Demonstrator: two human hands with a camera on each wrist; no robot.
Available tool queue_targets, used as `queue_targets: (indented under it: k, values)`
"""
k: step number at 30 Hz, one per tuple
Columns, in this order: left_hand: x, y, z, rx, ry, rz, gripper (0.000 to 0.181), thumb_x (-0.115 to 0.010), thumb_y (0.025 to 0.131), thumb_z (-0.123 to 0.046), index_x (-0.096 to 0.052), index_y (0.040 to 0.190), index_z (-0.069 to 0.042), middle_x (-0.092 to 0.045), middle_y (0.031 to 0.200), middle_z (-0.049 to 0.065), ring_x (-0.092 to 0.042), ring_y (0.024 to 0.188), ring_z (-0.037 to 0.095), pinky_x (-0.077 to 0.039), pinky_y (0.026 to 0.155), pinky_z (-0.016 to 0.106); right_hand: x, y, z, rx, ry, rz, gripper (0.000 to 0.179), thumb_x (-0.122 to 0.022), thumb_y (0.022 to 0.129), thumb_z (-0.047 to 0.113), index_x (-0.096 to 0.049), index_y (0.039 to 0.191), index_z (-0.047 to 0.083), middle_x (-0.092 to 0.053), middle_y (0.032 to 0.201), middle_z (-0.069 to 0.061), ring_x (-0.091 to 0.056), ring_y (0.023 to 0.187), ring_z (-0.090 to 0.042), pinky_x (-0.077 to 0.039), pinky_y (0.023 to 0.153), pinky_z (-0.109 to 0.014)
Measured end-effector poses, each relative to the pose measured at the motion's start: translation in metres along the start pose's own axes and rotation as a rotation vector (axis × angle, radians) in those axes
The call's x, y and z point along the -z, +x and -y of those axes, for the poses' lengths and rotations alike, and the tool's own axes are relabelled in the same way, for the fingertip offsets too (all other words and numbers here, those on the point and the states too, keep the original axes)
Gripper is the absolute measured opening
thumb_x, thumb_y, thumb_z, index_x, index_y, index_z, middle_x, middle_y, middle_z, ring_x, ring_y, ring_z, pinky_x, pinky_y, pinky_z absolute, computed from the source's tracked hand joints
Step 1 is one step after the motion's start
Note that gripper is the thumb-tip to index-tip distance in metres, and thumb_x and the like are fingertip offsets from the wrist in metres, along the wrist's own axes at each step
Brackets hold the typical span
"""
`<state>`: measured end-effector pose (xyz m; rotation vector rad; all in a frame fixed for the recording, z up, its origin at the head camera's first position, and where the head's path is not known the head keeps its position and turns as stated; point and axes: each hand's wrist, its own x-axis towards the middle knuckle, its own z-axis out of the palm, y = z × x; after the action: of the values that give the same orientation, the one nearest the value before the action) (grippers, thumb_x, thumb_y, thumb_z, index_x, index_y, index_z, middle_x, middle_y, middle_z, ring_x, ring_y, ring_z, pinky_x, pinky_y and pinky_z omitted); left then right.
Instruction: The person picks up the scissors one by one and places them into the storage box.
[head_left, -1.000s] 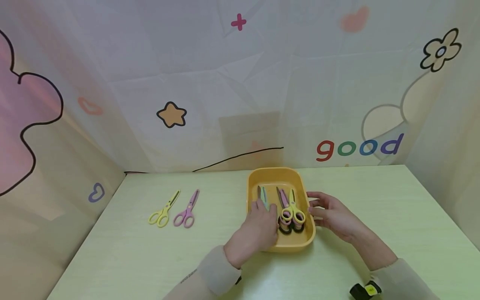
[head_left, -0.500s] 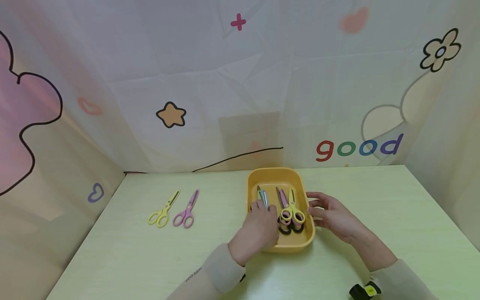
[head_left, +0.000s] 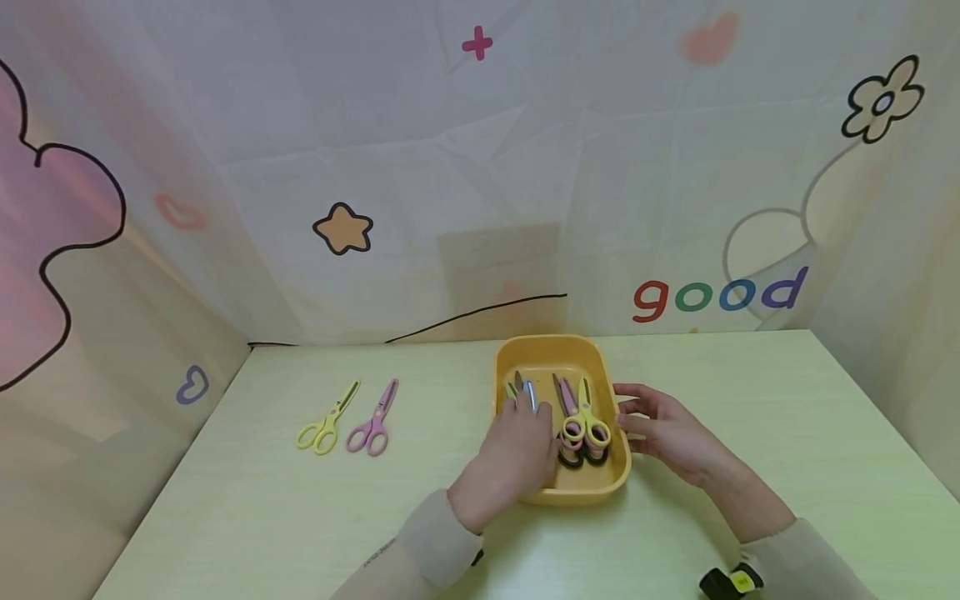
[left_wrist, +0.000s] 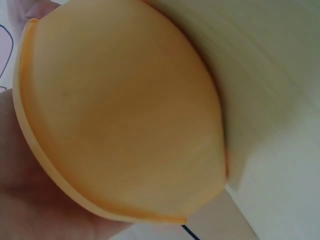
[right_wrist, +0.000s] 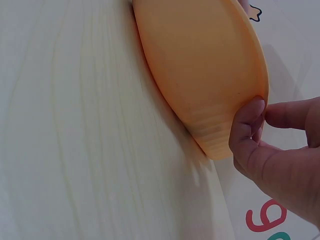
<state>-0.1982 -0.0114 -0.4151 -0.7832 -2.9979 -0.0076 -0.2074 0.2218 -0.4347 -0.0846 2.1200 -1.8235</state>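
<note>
In the head view, a yellow-orange plastic tray [head_left: 577, 498] stands on the table with several scissors in it. My left hand [head_left: 517, 446] reaches into its left half, fingers curled down over scissors [head_left: 530, 393]. Green, grey and pale blue blade tips poke out past the fingers; the handles are hidden beneath the palm. At the right side my right hand [head_left: 671, 433] grips the tray rim, thumb and fingers pinching it in the right wrist view. To the right of the left hand, yellow-handled scissors [head_left: 587, 421] overlap pink and black-handled ones. The tray wall [left_wrist: 125, 115] hides the left fingertips in the left wrist view.
Yellow scissors [head_left: 328, 419] and pink scissors [head_left: 373, 419] lie apart on the table [head_left: 300, 517], left of the tray. A printed curtain [head_left: 390, 275] rises right behind the table's back edge and along both sides.
Under my left hand the blades have shifted: the green one has moved left and the grey tip now shows between green and blue. The right hand and tray have stayed put.
</note>
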Motion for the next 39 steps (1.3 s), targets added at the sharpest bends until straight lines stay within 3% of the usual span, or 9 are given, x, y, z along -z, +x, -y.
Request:
queue_targets:
  k: [8,14,19,28,35,39]
  values:
    - [-0.004,0.0,0.017,-0.094,-0.241,-0.236,0.021,-0.068,0.099,-0.024,-0.067,0.109,-0.006,-0.059,0.103,0.01,-0.054,0.09,0.024,-0.05,0.074,0.035,0.001,0.0,-0.001,0.008,0.0,0.006,0.06,-0.054,0.105,0.005,-0.025,0.157,-0.004,-0.044,0.135,-0.026,-0.056,0.113,-0.031,-0.057,0.092,-0.036]
    - [0.002,-0.006,0.024,-0.09,-0.374,-0.297,0.019,-0.07,0.099,-0.022,-0.067,0.111,-0.009,-0.056,0.106,0.006,-0.051,0.096,0.023,-0.047,0.08,0.036,0.001,0.0,-0.001,0.014,0.003,0.007,0.06,-0.054,0.105,0.005,-0.025,0.157,-0.004,-0.044,0.135,-0.026,-0.056,0.113,-0.031,-0.057,0.091,-0.035]
    - [0.002,-0.008,0.038,-0.08,-0.419,-0.352,0.017,-0.071,0.098,-0.02,-0.066,0.108,-0.008,-0.056,0.101,0.005,-0.047,0.089,0.022,-0.043,0.075,0.034,0.001,0.0,-0.001,0.009,0.0,0.005,0.06,-0.054,0.105,0.005,-0.025,0.157,-0.004,-0.044,0.135,-0.025,-0.056,0.112,-0.031,-0.057,0.091,-0.035]
    - [0.004,-0.015,0.073,0.031,-0.518,-0.316,0.018,-0.072,0.097,-0.017,-0.065,0.111,-0.007,-0.054,0.102,0.009,-0.048,0.094,0.026,-0.043,0.081,0.041,0.001,0.001,-0.001,0.007,0.006,0.009,0.06,-0.054,0.105,0.006,-0.025,0.157,-0.003,-0.044,0.134,-0.025,-0.056,0.112,-0.03,-0.057,0.091,-0.035]
    - [0.006,-0.023,0.101,0.117,-0.514,-0.267,0.021,-0.069,0.098,-0.02,-0.065,0.115,-0.008,-0.053,0.108,0.014,-0.049,0.103,0.034,-0.043,0.088,0.05,0.0,0.0,0.0,0.003,0.003,0.003,0.06,-0.054,0.105,0.005,-0.025,0.157,-0.004,-0.044,0.135,-0.026,-0.056,0.112,-0.031,-0.057,0.091,-0.035]
    - [0.007,-0.029,0.114,0.157,-0.496,-0.205,0.022,-0.069,0.099,-0.021,-0.064,0.116,-0.009,-0.052,0.113,0.017,-0.049,0.106,0.037,-0.043,0.09,0.053,-0.001,0.0,0.0,-0.001,0.0,-0.001,0.06,-0.054,0.105,0.005,-0.025,0.157,-0.004,-0.043,0.135,-0.027,-0.056,0.113,-0.032,-0.057,0.091,-0.036]
